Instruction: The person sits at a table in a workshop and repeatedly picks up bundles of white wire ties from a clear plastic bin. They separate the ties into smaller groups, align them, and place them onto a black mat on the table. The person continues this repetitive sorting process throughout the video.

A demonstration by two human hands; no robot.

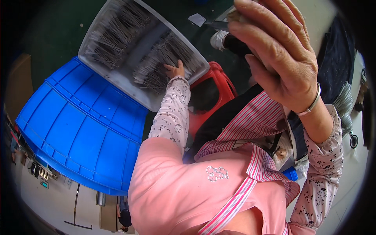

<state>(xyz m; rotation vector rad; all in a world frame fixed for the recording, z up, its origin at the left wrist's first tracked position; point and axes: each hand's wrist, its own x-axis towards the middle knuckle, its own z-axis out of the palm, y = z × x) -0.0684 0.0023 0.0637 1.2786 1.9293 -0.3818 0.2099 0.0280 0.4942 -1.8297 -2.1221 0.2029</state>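
My left hand (176,71) reaches into a pale, shallow plastic bin (131,89), its thumb apart from its fingers. Those fingers touch a pile of thin grey metal rods (150,74), and their tips are partly lost among the rods. A second pile of similar rods (113,37) lies across the bin. Raised close to the camera is my right hand (280,51), with its back showing and its fingers stretched out, slightly bent. A small yellowish thing (234,16) shows by its fingertips; whether the hand touches it I cannot tell.
A large blue plastic crate (84,125) stands left of my left arm, against the bin. Beside the bin's right corner is a red plastic stool (217,84). A white shoe (218,40) and a white scrap (197,19) are farther off. Clear coiled material (344,100) hangs at right.
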